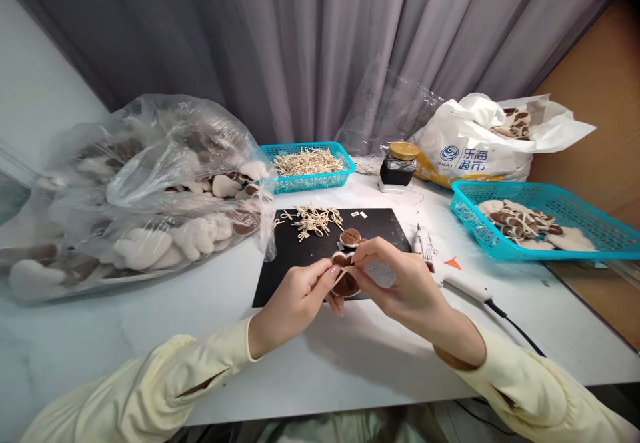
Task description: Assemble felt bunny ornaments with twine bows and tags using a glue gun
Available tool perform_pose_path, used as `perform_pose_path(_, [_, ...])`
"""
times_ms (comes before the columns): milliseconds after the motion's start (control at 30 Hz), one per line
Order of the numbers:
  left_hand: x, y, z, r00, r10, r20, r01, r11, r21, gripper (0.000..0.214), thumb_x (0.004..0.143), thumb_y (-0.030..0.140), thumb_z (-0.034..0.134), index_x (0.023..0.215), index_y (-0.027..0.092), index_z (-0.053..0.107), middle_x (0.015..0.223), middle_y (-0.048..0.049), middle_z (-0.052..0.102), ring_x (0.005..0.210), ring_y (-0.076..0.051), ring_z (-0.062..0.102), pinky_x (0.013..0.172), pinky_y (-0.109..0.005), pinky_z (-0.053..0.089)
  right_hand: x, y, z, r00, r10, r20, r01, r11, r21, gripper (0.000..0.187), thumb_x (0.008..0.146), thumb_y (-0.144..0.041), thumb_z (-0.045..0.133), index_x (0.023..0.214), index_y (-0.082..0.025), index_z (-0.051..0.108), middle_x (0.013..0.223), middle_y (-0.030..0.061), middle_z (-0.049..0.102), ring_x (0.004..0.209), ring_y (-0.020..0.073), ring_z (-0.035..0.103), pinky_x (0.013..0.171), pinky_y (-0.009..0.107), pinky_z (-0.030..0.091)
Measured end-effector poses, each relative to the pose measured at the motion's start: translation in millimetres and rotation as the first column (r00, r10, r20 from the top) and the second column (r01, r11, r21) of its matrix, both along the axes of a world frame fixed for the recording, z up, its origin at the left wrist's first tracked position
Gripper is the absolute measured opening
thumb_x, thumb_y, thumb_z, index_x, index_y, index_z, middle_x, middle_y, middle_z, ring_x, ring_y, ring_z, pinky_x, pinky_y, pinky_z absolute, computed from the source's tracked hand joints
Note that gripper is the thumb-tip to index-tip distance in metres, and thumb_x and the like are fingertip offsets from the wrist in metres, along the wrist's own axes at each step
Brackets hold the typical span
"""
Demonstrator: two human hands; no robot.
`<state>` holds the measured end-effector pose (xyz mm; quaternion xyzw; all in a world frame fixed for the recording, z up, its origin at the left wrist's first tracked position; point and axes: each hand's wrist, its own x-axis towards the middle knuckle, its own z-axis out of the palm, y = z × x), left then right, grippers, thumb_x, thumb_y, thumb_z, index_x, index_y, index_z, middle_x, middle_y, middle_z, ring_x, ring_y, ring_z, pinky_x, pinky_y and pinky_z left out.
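Over the black mat (280, 273), my left hand (297, 293) is closed around a small brown-and-cream plush piece (346, 287). A thin cream cord (341, 274) lies across it under my left thumb. My right hand (407, 280) pinches at the cord's other end on the plush piece; the fingers partly hide that spot. Just beyond the hands, a round brown piece with a pale rim (351, 237) rests on the mat. Several cream cord bows (317, 221) are heaped at the mat's back edge.
A white glue gun (463, 283) lies on the right, its black cable running toward me. Blue baskets hold cord bows (309, 161) and plush pieces (530, 223). A clear bag of plush pieces (150, 190), a thread-wrapped jar (399, 166) and a white bag (480, 140) stand around.
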<state>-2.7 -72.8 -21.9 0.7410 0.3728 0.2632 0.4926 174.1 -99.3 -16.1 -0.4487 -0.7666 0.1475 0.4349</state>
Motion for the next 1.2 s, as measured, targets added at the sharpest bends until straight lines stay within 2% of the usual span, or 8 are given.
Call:
perform_pose_path(167, [-0.6,-1.0,-2.2,1.000,0.000,-0.005,0.001,0.995,0.097,0.029,0.093,0.029,0.035,0.073,0.017,0.051,0.062,0.0023,0.059,0.060,-0.011,0.060,0.064,-0.022,0.047,-3.0,-0.7,-1.4,1.000,0.004,-0.027,-0.004,1.000,0.031,0.011,0.080,-0.010,0.049,0.083,-0.020,0.044,0.069,-0.0013,0.060,0.057,0.0100,0.056,0.054,0.021,0.043])
perform_pose_path(433, [-0.1,-2.7,-5.1,0.999,0.031,-0.014,-0.028,0.979,0.201,0.027,0.093,0.025,0.035,0.072,0.018,0.050,0.059,0.0037,0.059,0.058,-0.010,0.059,0.060,-0.019,0.043,-3.6,-0.2,-8.0,0.999,0.014,-0.033,-0.013,0.999,0.037,0.014,0.080,-0.008,0.045,0.079,-0.021,0.043,0.073,-0.0002,0.057,0.061,0.0098,0.054,0.054,0.019,0.043])
perform_pose_path(500, [-0.3,-1.3,-3.8,0.999,0.036,-0.018,-0.033,0.988,0.149,0.027,0.093,0.028,0.036,0.073,0.018,0.051,0.059,0.0039,0.058,0.059,-0.011,0.060,0.063,-0.020,0.044,-2.8,1.2,-9.0,0.999,0.021,-0.039,-0.020,0.999,0.026,0.014,0.079,-0.008,0.045,0.079,-0.021,0.043,0.074,0.0003,0.057,0.063,0.0105,0.055,0.056,0.020,0.044])
perform_pose_path(567, [-0.3,0.7,-0.7,1.000,0.014,0.020,-0.015,1.000,0.022,0.028,0.093,0.032,0.035,0.076,0.018,0.052,0.067,0.0025,0.058,0.061,-0.012,0.060,0.064,-0.023,0.046,-2.0,3.0,-10.1,0.999,0.017,-0.040,-0.016,1.000,0.016,0.014,0.078,-0.007,0.045,0.079,-0.021,0.043,0.078,0.0015,0.058,0.067,0.0113,0.056,0.059,0.021,0.045])
perform_pose_path(633, [-0.1,2.3,2.9,0.997,-0.016,0.072,0.024,0.994,-0.110,0.031,0.093,0.037,0.033,0.081,0.017,0.053,0.077,0.0003,0.056,0.066,-0.014,0.060,0.064,-0.025,0.048,-1.5,4.7,-11.5,0.999,0.010,-0.033,-0.009,1.000,0.017,0.014,0.078,-0.007,0.045,0.079,-0.021,0.043,0.080,0.0023,0.059,0.069,0.0118,0.057,0.060,0.022,0.045])
perform_pose_path(700, [0.0,3.1,5.1,0.997,-0.025,0.078,0.039,0.984,-0.173,0.029,0.091,0.039,0.037,0.086,0.017,0.055,0.078,-0.0003,0.056,0.068,-0.015,0.060,0.064,-0.026,0.049,-1.7,5.9,-12.8,1.000,0.004,-0.027,-0.004,1.000,0.025,0.013,0.080,-0.009,0.045,0.080,-0.021,0.044,0.079,0.0024,0.059,0.069,0.0123,0.057,0.059,0.022,0.045])
perform_pose_path(867, [-1.3,2.6,2.9,0.999,0.004,0.032,0.002,0.983,-0.186,0.024,0.089,0.038,0.044,0.095,0.016,0.054,0.072,0.0012,0.057,0.059,-0.014,0.062,0.063,-0.026,0.047,-1.8,5.5,-10.2,0.996,0.010,-0.087,-0.011,1.000,-0.007,0.009,0.082,-0.012,0.048,0.084,-0.021,0.046,0.078,0.0021,0.061,0.068,0.0125,0.059,0.059,0.023,0.046])
perform_pose_path(1200, [-2.2,2.3,1.3,0.999,0.002,0.041,0.006,0.981,-0.192,0.022,0.088,0.034,0.048,0.095,0.015,0.055,0.072,-0.0006,0.063,0.059,-0.013,0.062,0.062,-0.025,0.047,7.9,12.1,-2.5,0.932,0.103,-0.346,-0.197,0.949,-0.247,0.009,0.081,-0.019,0.058,0.087,-0.018,0.052,0.080,0.0022,0.062,0.075,0.0137,0.060,0.065,0.025,0.047])
